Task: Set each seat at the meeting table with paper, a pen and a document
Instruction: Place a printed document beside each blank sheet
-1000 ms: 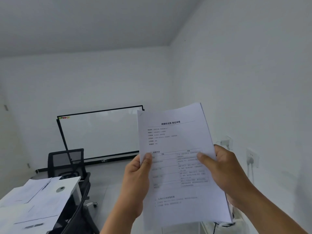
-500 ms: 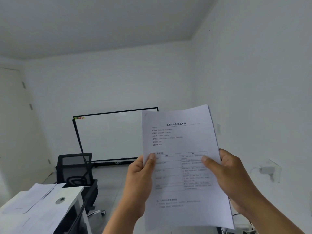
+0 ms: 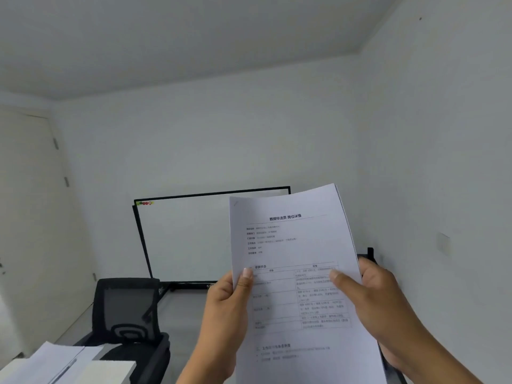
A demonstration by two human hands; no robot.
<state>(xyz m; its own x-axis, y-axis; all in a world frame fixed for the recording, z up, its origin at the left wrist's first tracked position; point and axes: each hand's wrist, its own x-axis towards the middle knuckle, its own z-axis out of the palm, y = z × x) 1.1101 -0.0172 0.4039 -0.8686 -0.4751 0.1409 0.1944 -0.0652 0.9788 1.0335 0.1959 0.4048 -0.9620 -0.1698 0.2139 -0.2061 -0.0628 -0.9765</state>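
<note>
I hold a stack of printed documents (image 3: 293,245) upright in front of me, at the lower middle of the head view. My left hand (image 3: 225,309) pinches its left edge, thumb on the front page. My right hand (image 3: 379,303) grips the right edge, thumb across the printed table. At the bottom left, the corner of the white meeting table (image 3: 110,370) shows, with white paper sheets (image 3: 50,361) and a pen (image 3: 65,370) lying on them.
A black mesh office chair (image 3: 127,309) stands beside the table corner. Behind it a black-framed whiteboard (image 3: 182,239) leans at the far wall. A door (image 3: 33,217) is at the left and a white wall (image 3: 443,162) runs close along the right.
The view has swung right and upward, so the table has slid toward the bottom left and the door has come into view. Both hands keep the same hold on the documents.
</note>
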